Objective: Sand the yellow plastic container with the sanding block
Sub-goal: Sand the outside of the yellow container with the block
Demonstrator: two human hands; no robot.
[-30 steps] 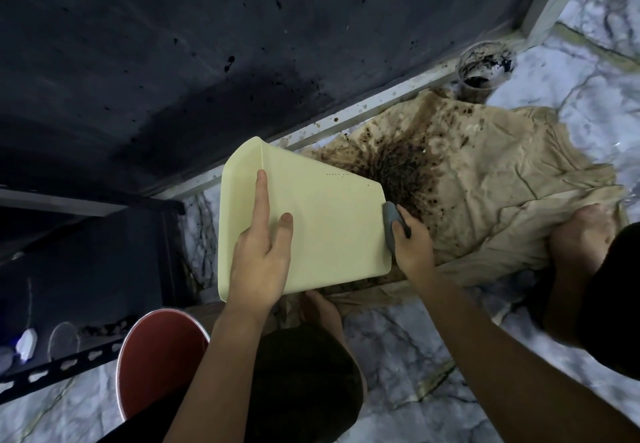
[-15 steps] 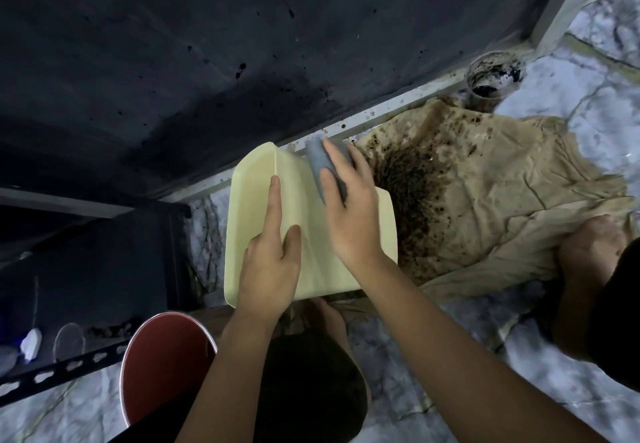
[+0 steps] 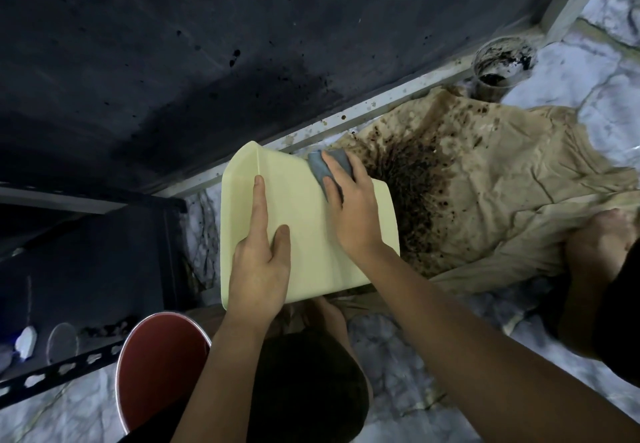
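A pale yellow plastic container [image 3: 298, 200] lies tipped with a flat side facing up, at the centre of the head view. My left hand [image 3: 259, 259] rests flat on its near left part, fingers spread, pressing it down. My right hand [image 3: 353, 210] presses a grey sanding block [image 3: 323, 169] against the container's far upper edge. Most of the block is hidden under my fingers.
A tan cloth [image 3: 502, 193] with dark speckled stains lies to the right on the marble floor. A dirty clear cup [image 3: 502, 65] stands at the back right. A red bucket [image 3: 156, 366] sits near left. A dark wall and a black metal rack [image 3: 86, 269] fill the left.
My right hand carried the sanding block from the container's right edge up onto its top face and far edge. My left hand stayed pressed on the container.
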